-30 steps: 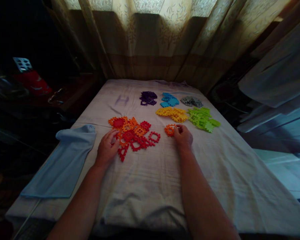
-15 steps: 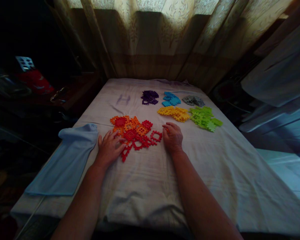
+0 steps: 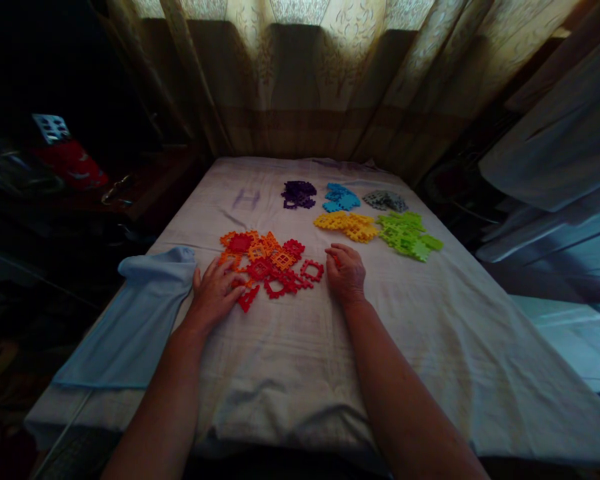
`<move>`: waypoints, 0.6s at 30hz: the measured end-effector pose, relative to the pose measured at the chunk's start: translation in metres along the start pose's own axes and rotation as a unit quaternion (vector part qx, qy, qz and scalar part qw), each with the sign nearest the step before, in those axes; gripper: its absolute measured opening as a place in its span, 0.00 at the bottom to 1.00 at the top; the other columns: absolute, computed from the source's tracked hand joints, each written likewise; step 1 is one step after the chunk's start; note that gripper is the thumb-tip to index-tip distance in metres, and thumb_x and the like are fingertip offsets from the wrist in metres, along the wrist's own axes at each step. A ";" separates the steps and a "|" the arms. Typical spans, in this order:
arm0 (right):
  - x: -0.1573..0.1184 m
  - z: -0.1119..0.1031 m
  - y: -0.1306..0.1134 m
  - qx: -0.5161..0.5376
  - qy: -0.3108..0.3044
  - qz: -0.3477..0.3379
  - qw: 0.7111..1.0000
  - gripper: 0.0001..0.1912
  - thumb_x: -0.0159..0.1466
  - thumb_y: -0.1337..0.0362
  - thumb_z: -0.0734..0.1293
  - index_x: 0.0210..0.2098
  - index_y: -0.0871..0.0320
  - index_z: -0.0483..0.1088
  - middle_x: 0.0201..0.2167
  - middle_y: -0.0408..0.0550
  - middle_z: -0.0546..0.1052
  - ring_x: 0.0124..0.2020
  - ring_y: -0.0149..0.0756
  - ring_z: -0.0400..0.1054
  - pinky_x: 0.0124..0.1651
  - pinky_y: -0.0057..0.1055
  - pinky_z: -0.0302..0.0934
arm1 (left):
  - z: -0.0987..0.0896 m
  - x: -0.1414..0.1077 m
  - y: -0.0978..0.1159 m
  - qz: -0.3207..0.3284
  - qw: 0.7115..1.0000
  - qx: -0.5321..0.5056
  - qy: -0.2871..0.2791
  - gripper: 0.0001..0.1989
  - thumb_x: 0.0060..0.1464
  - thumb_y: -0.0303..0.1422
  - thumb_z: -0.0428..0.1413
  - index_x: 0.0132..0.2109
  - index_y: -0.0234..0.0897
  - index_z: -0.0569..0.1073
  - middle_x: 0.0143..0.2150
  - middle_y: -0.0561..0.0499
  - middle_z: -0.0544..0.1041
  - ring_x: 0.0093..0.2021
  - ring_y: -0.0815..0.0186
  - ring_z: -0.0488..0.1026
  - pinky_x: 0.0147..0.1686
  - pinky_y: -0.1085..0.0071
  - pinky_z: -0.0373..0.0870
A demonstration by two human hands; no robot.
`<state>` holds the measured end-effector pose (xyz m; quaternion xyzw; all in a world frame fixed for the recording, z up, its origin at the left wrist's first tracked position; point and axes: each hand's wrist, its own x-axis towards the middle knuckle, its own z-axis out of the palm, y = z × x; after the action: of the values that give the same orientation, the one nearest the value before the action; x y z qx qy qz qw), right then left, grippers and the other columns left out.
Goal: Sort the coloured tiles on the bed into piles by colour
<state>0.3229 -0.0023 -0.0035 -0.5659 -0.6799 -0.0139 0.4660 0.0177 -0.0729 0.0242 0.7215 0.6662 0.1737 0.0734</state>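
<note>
A mixed heap of red and orange lattice pieces lies on the cloth-covered table. My left hand is spread at the heap's left edge, its fingertips on a red triangular piece. Right of the heap, near a red square frame, my right hand rests with curled fingers; a bit of orange-red shows between thumb and fingers. Farther back are separate piles: purple, blue, grey, yellow and lime green.
A light blue cloth lies along the left edge of the table. To the left, a dark side surface holds a red container and glassware. Curtains hang behind the table; white fabric hangs at the right.
My left hand has shifted slightly left, and the red triangular piece near its fingers has turned and moved up toward the heap. My right hand has stayed in place.
</note>
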 end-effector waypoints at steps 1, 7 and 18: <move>0.001 -0.001 -0.001 0.003 0.000 -0.004 1.000 0.11 0.61 0.67 0.62 0.36 0.56 0.78 0.43 0.54 0.79 0.45 0.42 0.71 0.53 0.42 0.66 | 0.001 0.001 -0.001 0.008 1.000 -0.013 0.017 0.08 0.57 0.37 0.56 0.41 0.46 0.79 0.63 0.48 0.71 0.69 0.46 0.55 0.65 0.33 0.43; 0.002 -0.004 -0.023 0.034 -0.003 -0.032 0.999 0.13 0.64 0.66 0.61 0.42 0.56 0.76 0.40 0.53 0.80 0.43 0.41 0.73 0.51 0.40 0.66 | 0.004 0.008 -0.003 0.062 0.974 -0.171 0.135 0.14 0.60 0.44 0.51 0.39 0.41 0.77 0.59 0.44 0.75 0.64 0.54 0.65 0.64 0.48 0.59; -0.021 0.006 -0.086 0.131 -0.207 -0.150 0.958 0.09 0.65 0.58 0.66 0.37 0.55 0.76 0.32 0.48 0.80 0.33 0.33 0.73 0.40 0.28 0.63 | 0.017 0.005 0.027 0.098 0.944 -0.275 0.154 0.14 0.62 0.43 0.51 0.42 0.40 0.76 0.55 0.45 0.77 0.60 0.58 0.70 0.63 0.53 0.63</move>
<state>0.2507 -0.0456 0.0236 -0.3817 -0.8346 0.1226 0.3778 0.0497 -0.0680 0.0182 0.6993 0.5221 0.4653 0.1481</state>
